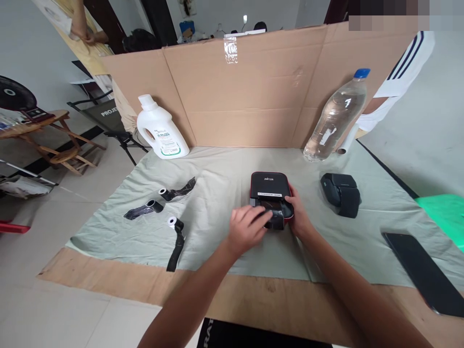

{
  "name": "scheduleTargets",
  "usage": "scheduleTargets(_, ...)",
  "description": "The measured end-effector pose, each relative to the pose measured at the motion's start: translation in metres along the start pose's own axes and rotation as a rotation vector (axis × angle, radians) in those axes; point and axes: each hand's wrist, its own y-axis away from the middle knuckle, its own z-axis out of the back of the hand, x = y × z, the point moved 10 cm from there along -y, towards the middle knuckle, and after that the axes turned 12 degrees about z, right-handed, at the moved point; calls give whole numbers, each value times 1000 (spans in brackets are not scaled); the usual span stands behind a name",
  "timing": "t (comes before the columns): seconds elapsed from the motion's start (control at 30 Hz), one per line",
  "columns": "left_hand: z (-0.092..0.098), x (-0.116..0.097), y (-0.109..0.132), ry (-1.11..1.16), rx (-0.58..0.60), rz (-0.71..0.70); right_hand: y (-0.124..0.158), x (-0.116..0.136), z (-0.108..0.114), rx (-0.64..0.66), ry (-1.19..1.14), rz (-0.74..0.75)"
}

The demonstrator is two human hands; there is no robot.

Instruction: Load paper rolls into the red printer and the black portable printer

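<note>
A small black device with red sides (268, 183) lies on the pale green cloth in front of me. A glossy black strip (277, 220) shows at its near end. My right hand (299, 210) grips the device's right side, thumb on the top edge. My left hand (248, 227) is at the near left, its fingers bent over the black strip; whether they pinch it is hard to tell. Three small rolls with dark strips trailing from them lie to the left: an upper one (166, 194), a middle one (155, 206) and a lower one (176, 224).
A cardboard panel (242, 101) stands behind, with a white jug (163, 130) and a water bottle (337, 121) before it. On the right lie another black device (342, 193) and a phone (424, 270). People stand beyond the panel at both sides.
</note>
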Motion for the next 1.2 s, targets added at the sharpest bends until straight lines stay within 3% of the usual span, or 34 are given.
scheduleTargets(0.1, -3, 24, -10, -17, 34, 185, 0, 2, -1, 32, 27, 3)
scheduleTargets(0.3, -15, 40, -19, 88, 137, 265, 0, 5, 0, 17, 11, -45)
scheduleTargets(0.43, -25, 45, -12, 215, 171, 306, 0, 5, 0, 14, 32, -16)
scheduleTargets(0.57, -38, 59, 1, 371, 234, 472, 13, -2, 13, 1, 91, 26)
scheduleTargets(0.7, -54, 65, 9, 490, 376, 607, 37, -5, 19, 126, 119, 59)
scheduleTargets(0.8, -48, 65, 3, 550, 368, 652, 47, 7, 15, 173, 292, 103)
scheduleTargets(0.87, -32, 68, -7, 605, 347, 672, 45, 25, 2, 156, 390, 159)
scheduleTargets(0.93, -4, 75, -23, 649, 333, 670, 36, 49, -29, 192, 404, 237)
scheduleTargets(1.07, 83, 117, -70, 537, 298, 640, 10, 92, -132, 346, 281, 352)
scheduleTargets(1.2, 166, 194, -107, 420, 236, 623, -23, 107, -248, 378, 127, 475)
